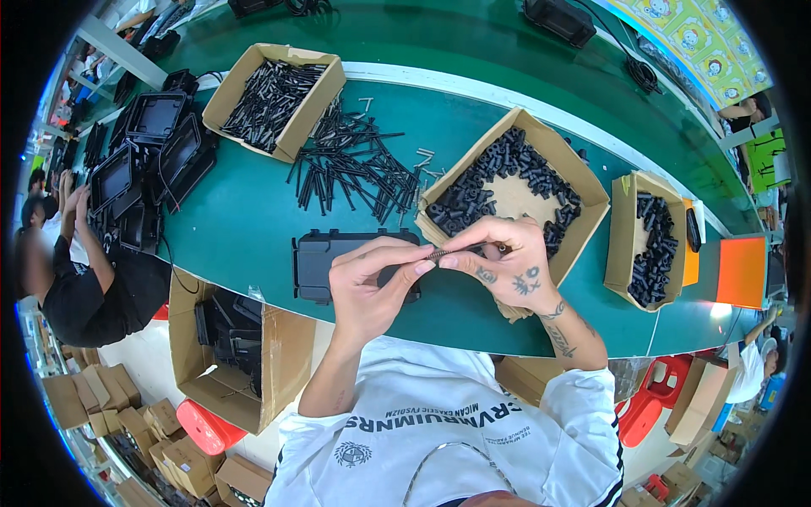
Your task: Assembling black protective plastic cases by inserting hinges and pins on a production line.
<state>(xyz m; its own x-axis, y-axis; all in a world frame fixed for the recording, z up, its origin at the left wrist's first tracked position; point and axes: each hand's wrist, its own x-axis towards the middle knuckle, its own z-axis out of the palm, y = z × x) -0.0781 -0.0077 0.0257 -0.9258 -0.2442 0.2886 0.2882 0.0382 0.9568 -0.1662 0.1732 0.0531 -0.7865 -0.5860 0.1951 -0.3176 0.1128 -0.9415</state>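
Observation:
My left hand (372,283) and my right hand (517,264) meet above the bench, each pinching with thumb and forefinger. Between their fingertips runs a thin dark spring (437,254), its coils just visible. A small round end of something shows by the curled fingers of my right hand; I cannot make out what it is. Below my left hand lies a black plastic housing (317,264), partly covered by that hand. Close beyond my right hand stands a cardboard box of short black plastic parts (460,198), its bottom showing in the middle.
Loose long black screws (355,160) lie before a box of more screws (274,97). A smaller box of black parts (649,245) stands at the right. Black housings (156,114) pile up at the left, near a seated person (101,283). A carton of housings (283,355) stands below the bench edge.

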